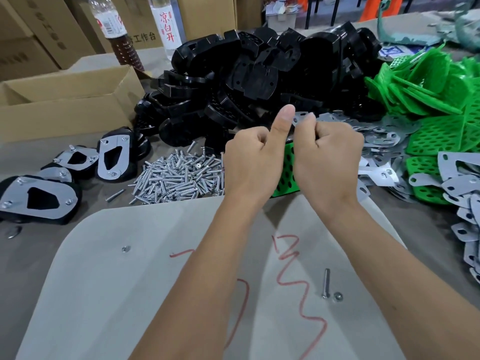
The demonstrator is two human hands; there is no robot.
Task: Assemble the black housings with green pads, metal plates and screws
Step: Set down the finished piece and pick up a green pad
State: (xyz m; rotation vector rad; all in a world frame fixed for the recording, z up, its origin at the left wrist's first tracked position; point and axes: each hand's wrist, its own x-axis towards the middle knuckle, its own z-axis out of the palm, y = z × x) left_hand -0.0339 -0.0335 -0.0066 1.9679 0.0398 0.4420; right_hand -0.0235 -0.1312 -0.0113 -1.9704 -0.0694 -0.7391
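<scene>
left hand point(249, 162) fisted, thumb up | right hand point(327, 157) pinching metal plate point(301, 118) | green pad point(287, 172) long axis running away

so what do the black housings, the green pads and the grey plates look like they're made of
Black housings: likely moulded plastic; glossy black, ribbed edges.
Green pads: probably soft plastic or rubber; bright matte green, perforated, thin sheets lying bent.
Grey plates: apparently stamped sheet metal; flat, thin, dull silver-grey with punched holes.
</scene>
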